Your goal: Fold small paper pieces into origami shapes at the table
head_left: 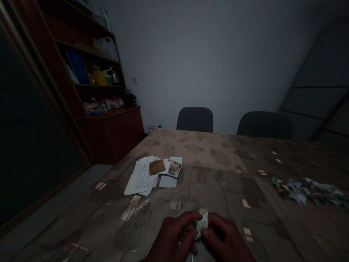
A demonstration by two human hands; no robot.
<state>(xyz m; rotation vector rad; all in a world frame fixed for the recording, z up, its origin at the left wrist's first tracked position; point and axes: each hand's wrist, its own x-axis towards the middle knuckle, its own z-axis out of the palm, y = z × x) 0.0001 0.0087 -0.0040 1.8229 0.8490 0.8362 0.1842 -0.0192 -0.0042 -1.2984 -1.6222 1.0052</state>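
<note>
Near the table's front edge, my left hand (180,233) and my right hand (222,233) face each other. Between them is a small piece of folded pale paper (202,223). The fingers of both hands are closed on it, the left ones at its left edge and the right thumb and fingers at its right. Parts of the paper are hidden behind the fingertips. Farther off to the left lie several printed paper sheets (139,178). Brown picture cards (157,166) rest on top of them. A row of folded paper pieces (308,191) spreads over the table at the right.
A patterned cloth covers the table (201,145). Two dark chairs, a left one (195,119) and a right one (264,123), stand behind its far edge. A red-brown cabinet (120,133) with loaded shelves is at the left. The room is dim.
</note>
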